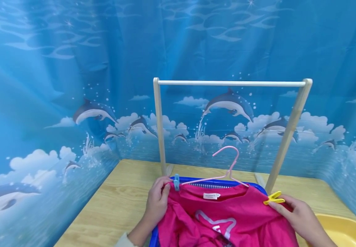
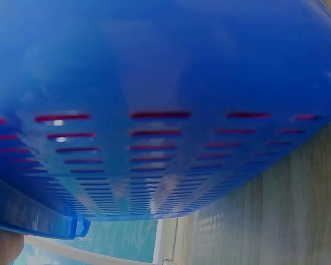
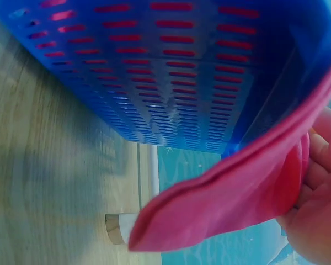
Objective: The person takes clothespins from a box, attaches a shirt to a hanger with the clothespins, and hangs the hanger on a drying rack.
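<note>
Pink shirt (image 1: pixel 245 209) is front side up on the blue basket (image 2: pixel 154 72), draped over the near part, collar toward the far rim. Pink hanger (image 1: pixel 229 173) sits in the neckline: arms run under the shoulders, hook sticks up free, well below the crossbar of the wooden rack (image 1: pixel 231 83) in the head view. Left hand (image 1: pixel 157 199) pinches the shirt's shoulder, thumb on top, fingers curled behind, just beside the light blue clip (image 1: pixel 176 182), which is on that shoulder near the hanger arm's end. Right hand (image 1: pixel 299 214) is at the other shoulder: thumb on top by the yellow clip (image 1: pixel 274 198), fingers bent behind, pinching the cloth; can't tell if it also bears on the clip. Clip handles are spread. Right wrist view has pink cloth hanging past the basket side, palm and bent fingers behind it. Left wrist view is mostly slotted basket wall, pink through the slots, only a bit of skin in the corner, so finger state comes from the head view. White label (image 1: pixel 211 196) shows inside the collar. Yellow basin (image 1: pixel 341 216) is on the wooden table (image 1: pixel 103 206), right of the basket. Dolphin-print backdrop (image 1: pixel 178 41) behind.
</note>
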Demonstrator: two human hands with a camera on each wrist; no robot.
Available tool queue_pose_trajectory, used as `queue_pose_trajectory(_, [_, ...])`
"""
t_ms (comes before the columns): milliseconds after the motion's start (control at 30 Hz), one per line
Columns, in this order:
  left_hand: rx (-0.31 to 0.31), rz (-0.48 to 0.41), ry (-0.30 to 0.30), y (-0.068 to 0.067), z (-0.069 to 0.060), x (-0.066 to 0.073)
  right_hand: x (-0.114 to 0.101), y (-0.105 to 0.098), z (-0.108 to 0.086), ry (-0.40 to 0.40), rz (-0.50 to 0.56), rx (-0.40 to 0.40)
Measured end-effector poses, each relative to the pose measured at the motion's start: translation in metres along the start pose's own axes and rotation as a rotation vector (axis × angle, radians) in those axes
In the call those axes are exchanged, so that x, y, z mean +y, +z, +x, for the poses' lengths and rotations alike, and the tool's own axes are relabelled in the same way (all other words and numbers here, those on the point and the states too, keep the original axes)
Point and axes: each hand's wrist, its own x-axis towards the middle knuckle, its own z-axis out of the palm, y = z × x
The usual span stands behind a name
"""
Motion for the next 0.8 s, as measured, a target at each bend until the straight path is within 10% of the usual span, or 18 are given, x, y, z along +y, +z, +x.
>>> queue_pose_trajectory(533, [-0.014,-0.028,-0.012,-0.001,-0.001,-0.001,-0.001,0.005,-0.001,-0.066,-0.149,0.070])
queue_pose_trajectory(800, [-0.014,-0.053,-0.042,-0.002,-0.001,0.000,-0.001,0.012,-0.001,-0.276,-0.183,0.304])
